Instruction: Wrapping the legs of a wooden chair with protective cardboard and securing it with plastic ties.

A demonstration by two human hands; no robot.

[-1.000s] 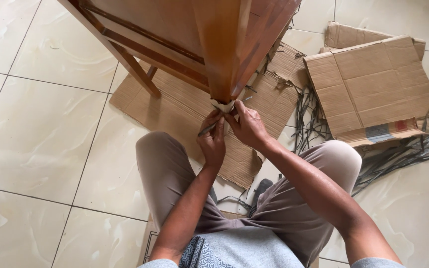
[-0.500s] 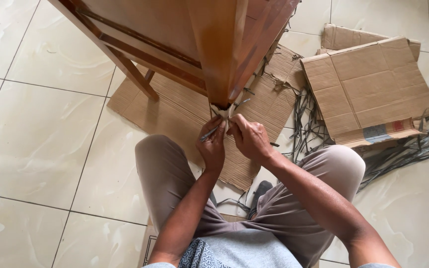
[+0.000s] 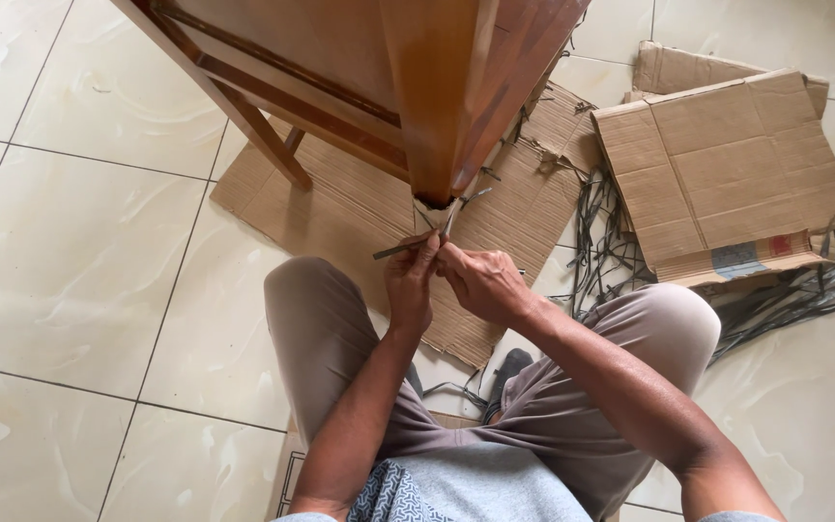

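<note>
A varnished wooden furniture leg [image 3: 437, 106] rises in front of me, its foot wrapped in a light covering [image 3: 437, 215]. My left hand [image 3: 410, 283] grips a thin grey strip [image 3: 400, 248] that sticks out to the left. My right hand [image 3: 480, 283] sits beside it, fingers closed on the same strip, which runs up to the leg's foot. Both hands hover just below the foot, over a sheet of corrugated cardboard [image 3: 359, 208].
The wooden frame's other leg [image 3: 263, 135] stands at the left on the cardboard. Flattened cardboard boxes [image 3: 727, 164] lie at the right, with a heap of loose grey strips [image 3: 785, 300] around them. My knees flank the hands on the tiled floor [image 3: 70, 271].
Both hands have drawn back from the leg's foot toward me, pulling the strip. The strip's free end now points out to the left.
</note>
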